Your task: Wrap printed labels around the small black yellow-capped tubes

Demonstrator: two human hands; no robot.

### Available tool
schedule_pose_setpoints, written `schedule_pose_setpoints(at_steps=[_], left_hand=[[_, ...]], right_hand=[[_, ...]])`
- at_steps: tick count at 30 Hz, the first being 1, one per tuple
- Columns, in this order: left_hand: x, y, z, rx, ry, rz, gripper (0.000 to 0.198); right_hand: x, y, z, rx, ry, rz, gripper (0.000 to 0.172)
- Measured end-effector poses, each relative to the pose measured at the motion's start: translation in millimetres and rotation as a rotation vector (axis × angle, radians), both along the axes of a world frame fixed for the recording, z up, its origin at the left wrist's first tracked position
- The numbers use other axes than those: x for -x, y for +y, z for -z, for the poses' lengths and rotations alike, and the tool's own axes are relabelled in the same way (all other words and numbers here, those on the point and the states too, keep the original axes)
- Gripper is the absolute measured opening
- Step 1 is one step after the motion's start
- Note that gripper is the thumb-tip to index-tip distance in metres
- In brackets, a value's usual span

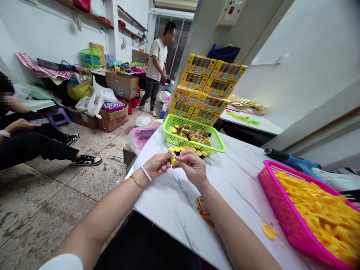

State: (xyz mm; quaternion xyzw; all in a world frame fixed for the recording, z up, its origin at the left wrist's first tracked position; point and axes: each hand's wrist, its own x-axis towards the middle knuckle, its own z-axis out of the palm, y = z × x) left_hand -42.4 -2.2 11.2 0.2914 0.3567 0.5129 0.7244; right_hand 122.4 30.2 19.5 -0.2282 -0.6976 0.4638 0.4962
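Observation:
Both hands meet over the white marble-patterned table (225,180). A small yellow piece (173,160) is pinched between them, partly covered by fingers. My left hand (159,165) wears a pearl bracelet at the wrist and closes on the piece from the left. My right hand (192,165) grips it from the right, fingers bent. Just beyond them stands a row of small yellow-capped pieces (199,153). Behind that row, a green basket (222,145) holds many small yellow and dark pieces. Colourful printed wrappers (204,212) lie beside my right forearm, partly hidden by it.
Stacked yellow boxes (200,65) rise behind the green basket. At right, a pink basket (270,195) holds yellow parts, near a blue tool (295,160) and loose yellow rings (268,232). One person (159,56) stands in the background; another sits at far left with a phone (38,121).

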Motion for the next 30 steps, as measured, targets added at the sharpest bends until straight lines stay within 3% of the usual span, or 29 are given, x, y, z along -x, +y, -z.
schedule_pose_setpoints(at_steps=[5,8,15,21,23,28,30], left_hand=[[-0.9,2.2,4.1,0.035,0.107,-0.054,0.053],[-2.0,1.9,2.9,0.067,0.064,-0.049,0.054],[1.4,0.9,-0.4,0.057,-0.008,0.021,0.051],[1.5,2.6,4.4,-0.072,-0.029,-0.109,0.051],[1.4,1.5,4.8,-0.100,-0.008,-0.134,0.056],[1.4,1.3,7.4,-0.113,0.122,-0.169,0.060],[1.3,2.8,8.4,-0.177,0.153,-0.210,0.060]], right_hand=[[1.9,0.6,5.1,-0.122,-0.105,0.016,0.016],[2.3,1.0,6.0,-0.200,-0.174,0.025,0.013],[3.3,3.3,8.6,0.036,-0.033,0.009,0.028],[2.1,14.1,9.4,0.225,-0.072,0.050,0.043],[2.5,12.4,9.4,0.135,-0.123,0.108,0.040],[2.6,5.6,11.0,-0.269,-0.256,0.221,0.020],[3.0,7.3,13.9,-0.249,-0.251,0.236,0.022]])
